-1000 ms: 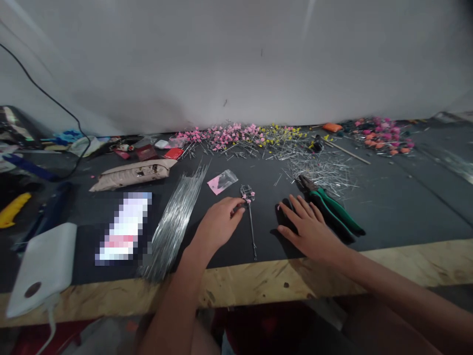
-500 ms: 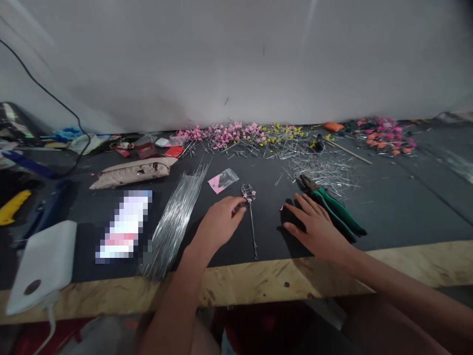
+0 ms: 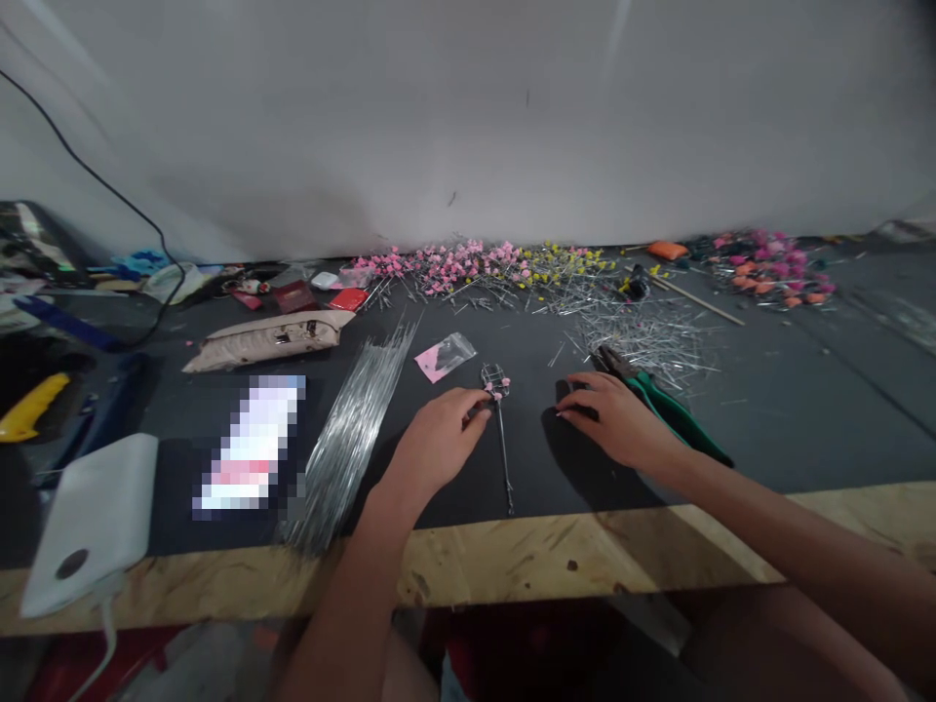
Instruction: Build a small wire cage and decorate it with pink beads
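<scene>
A wire piece (image 3: 503,448) with a looped wire-mesh head and small pink bits at its neck lies on the dark mat. My left hand (image 3: 439,439) rests to its left, with curled thumb and forefinger holding it just below the mesh head. On the right, my right hand (image 3: 621,419) has its thumb and a finger brought together on a tiny pink piece (image 3: 560,413), whose shape is too small to make out. Green-handled pliers (image 3: 680,417) lie beside and partly behind my right hand. Above my left hand is a small clear bag with a pink card (image 3: 445,358).
A bundle of straight wires (image 3: 355,419) lies left of my left hand, beside a lit phone (image 3: 253,444) and white power bank (image 3: 95,522). Pink- and yellow-tipped wires (image 3: 468,265) line the wall. Loose wires (image 3: 650,336) lie behind the pliers. The wooden table edge (image 3: 512,565) runs in front.
My right hand has gone from spread flat over the mat to fingers drawn together at the tiny pink piece. My left hand stays at the wire piece; the view has shifted slightly.
</scene>
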Tool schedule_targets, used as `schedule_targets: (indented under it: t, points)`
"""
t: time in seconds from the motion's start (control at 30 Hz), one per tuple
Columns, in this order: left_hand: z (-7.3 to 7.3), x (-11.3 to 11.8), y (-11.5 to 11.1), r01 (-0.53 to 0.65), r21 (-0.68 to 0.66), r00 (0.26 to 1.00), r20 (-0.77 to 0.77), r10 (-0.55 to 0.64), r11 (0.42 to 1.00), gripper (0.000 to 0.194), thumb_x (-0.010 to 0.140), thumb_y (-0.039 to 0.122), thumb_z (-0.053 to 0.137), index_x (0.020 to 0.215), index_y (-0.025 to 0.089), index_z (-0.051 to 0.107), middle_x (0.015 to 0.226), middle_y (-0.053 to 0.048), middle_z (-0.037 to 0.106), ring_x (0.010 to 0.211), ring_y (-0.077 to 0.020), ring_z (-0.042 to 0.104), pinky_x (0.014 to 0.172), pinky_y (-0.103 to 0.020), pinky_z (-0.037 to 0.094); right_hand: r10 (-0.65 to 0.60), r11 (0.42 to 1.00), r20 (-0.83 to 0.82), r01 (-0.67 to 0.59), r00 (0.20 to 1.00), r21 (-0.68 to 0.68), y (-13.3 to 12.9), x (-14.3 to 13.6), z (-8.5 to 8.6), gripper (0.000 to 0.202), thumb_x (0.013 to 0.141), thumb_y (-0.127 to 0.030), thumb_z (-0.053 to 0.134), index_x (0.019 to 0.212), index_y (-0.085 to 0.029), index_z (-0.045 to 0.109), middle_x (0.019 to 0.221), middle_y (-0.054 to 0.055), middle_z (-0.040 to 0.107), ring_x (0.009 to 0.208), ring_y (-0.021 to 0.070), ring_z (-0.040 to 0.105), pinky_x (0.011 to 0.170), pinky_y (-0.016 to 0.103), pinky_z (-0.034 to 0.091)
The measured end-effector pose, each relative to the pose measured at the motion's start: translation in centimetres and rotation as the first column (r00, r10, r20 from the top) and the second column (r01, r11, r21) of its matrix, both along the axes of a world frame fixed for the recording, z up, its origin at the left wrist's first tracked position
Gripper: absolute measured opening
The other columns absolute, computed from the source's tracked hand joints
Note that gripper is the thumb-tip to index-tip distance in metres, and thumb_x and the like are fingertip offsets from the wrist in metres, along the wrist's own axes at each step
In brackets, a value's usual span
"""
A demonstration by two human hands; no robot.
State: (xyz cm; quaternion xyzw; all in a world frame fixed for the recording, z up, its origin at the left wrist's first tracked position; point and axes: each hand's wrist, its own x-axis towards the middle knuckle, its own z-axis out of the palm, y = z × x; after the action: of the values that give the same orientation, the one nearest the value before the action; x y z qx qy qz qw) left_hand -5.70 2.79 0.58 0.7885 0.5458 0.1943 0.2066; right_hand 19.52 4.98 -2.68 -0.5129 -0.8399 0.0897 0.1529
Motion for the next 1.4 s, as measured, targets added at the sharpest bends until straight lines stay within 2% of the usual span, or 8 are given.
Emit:
schedule_targets:
  t: [0.27,0.5,0.6,0.8,0.93,1.13,1.4]
  points:
    - [0.1,0.1,-0.1,-0.012,-0.007,1.000,-0.006,0.012,1.000,0.025,0.086,0.024,0.043,0.106,0.023,0.058,0.098,-0.004,0.064,0.084,-0.0177,0.059,0.072,-0.030,0.045,-0.033,0.999,-0.058,0.033,0.998,-0.007,0.5,-0.5,-0.2,0.020,0.083,-0.031,0.051,0.085,-0.021,0.068,0.111,0.008,0.059,0.109,0.0230,0.051,0.095,0.040,0.039]
    - [0.0,0.0,0.0,-0.007,0.005,1.000,-0.008,0.007,1.000,0.025,0.086,0.024,0.043,0.106,0.024,0.058,0.098,-0.003,0.064,0.082,-0.0174,0.060,0.072,-0.030,0.045,-0.066,0.995,-0.063,0.070,0.996,0.076,0.6,-1.0,-0.7,0.025,0.085,-0.031,0.046,0.089,-0.020,0.069,0.107,0.008,0.061,0.104,0.0227,0.053,0.095,0.040,0.039]
    - [0.0,0.0,-0.1,-0.001,0.000,1.000,-0.003,0.001,1.000,0.025,0.086,0.025,0.043,0.106,0.024,0.058,0.099,-0.004,0.064,0.082,-0.0171,0.059,0.071,-0.030,0.045,-0.063,0.993,0.013,0.062,0.998,0.102,-0.7,-0.9,-0.9,0.029,0.087,-0.031,0.043,0.102,-0.020,0.066,0.115,0.008,0.058,0.111,0.0238,0.048,0.097,0.041,0.037]
    - [0.1,0.0,-0.2,-0.004,-0.007,1.000,0.011,0.004,1.000,0.024,0.087,0.026,0.042,0.106,0.024,0.058,0.098,-0.003,0.064,0.081,-0.0168,0.059,0.070,-0.030,0.045,-0.082,0.994,0.184,0.068,0.980,0.082,-3.6,-1.3,-1.0,0.042,0.089,-0.037,0.036,0.125,-0.021,0.051,0.135,0.008,0.044,0.129,0.0281,0.030,0.099,0.046,0.032]
    - [0.1,0.0,-0.1,-0.002,-0.005,1.000,0.010,0.002,1.000,0.025,0.087,0.025,0.042,0.106,0.024,0.058,0.100,-0.003,0.064,0.082,-0.0169,0.059,0.072,-0.031,0.045,-0.099,0.994,0.232,0.086,0.968,0.067,-3.8,-2.0,-0.8,0.046,0.091,-0.039,0.030,0.129,-0.020,0.046,0.141,0.009,0.037,0.133,0.0278,0.021,0.102,0.046,0.028]
    - [-0.1,-0.1,-0.1,-0.007,-0.010,1.000,0.025,0.008,1.000,0.024,0.086,0.025,0.043,0.107,0.024,0.057,0.103,-0.002,0.064,0.084,-0.0162,0.059,0.074,-0.030,0.045,-0.129,0.991,0.250,0.117,0.960,0.062,-3.0,-2.8,-1.0,0.049,0.091,-0.043,0.027,0.131,-0.021,0.044,0.143,0.010,0.032,0.135,0.0283,0.018,0.103,0.047,0.024]
    - [0.1,0.0,-0.2,-0.017,-0.007,1.000,0.024,0.017,1.000,0.024,0.086,0.025,0.044,0.105,0.023,0.058,0.102,-0.003,0.064,0.082,-0.0164,0.059,0.073,-0.030,0.045,-0.089,0.995,0.280,0.072,0.956,0.069,-4.2,-1.9,-1.0,0.049,0.091,-0.044,0.027,0.133,-0.023,0.041,0.144,0.010,0.031,0.135,0.0296,0.017,0.102,0.049,0.025]
